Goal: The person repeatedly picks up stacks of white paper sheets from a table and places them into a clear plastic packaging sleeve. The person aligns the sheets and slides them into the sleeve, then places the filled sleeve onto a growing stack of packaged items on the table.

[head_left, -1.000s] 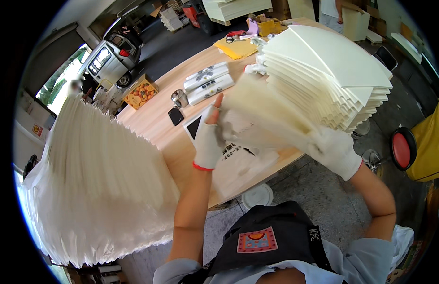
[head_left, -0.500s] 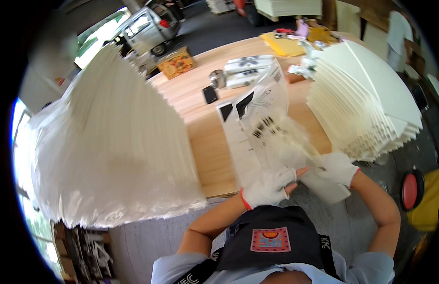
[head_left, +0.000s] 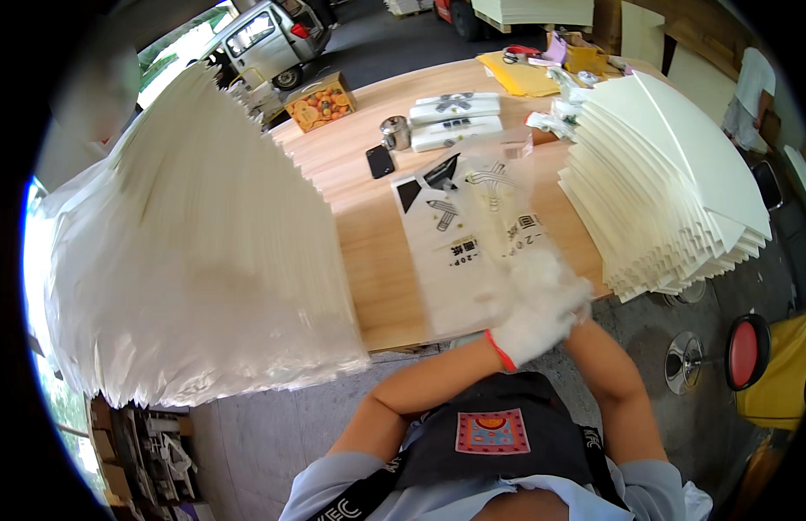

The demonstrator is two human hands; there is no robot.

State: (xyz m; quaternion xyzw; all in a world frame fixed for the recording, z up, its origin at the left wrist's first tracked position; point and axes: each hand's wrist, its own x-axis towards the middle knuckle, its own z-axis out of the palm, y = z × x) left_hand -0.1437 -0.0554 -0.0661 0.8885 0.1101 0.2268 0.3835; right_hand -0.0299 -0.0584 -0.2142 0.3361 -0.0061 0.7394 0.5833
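Both my hands, in white fingerless-looking work gloves, come together at the near table edge. My left hand (head_left: 535,333), with a red cuff, lies across in front of my right hand (head_left: 555,280), and the two overlap. Motion blur smears their fingers, so I cannot make out a grip. Just beyond them a clear plastic bag (head_left: 494,187) with black print lies flat on the table, pale sheets apparently inside it. Its lower end reaches under my hands. Next to it on the left lies another printed bag (head_left: 437,260), partly covered by the first.
A tall stack of filmy white bags (head_left: 203,260) fills the left. Fanned white paper sheets (head_left: 663,174) stand right. Farther back are a phone (head_left: 380,161), a metal tin (head_left: 395,133), folded printed bags (head_left: 456,122), an orange fruit-print box (head_left: 321,102) and a yellow envelope (head_left: 514,75). A red stool (head_left: 748,349) stands right.
The plastic bag, raised and tilted before, now lies flatter on the table. My right hand has moved left and away from me, behind my left hand, which shifted right.
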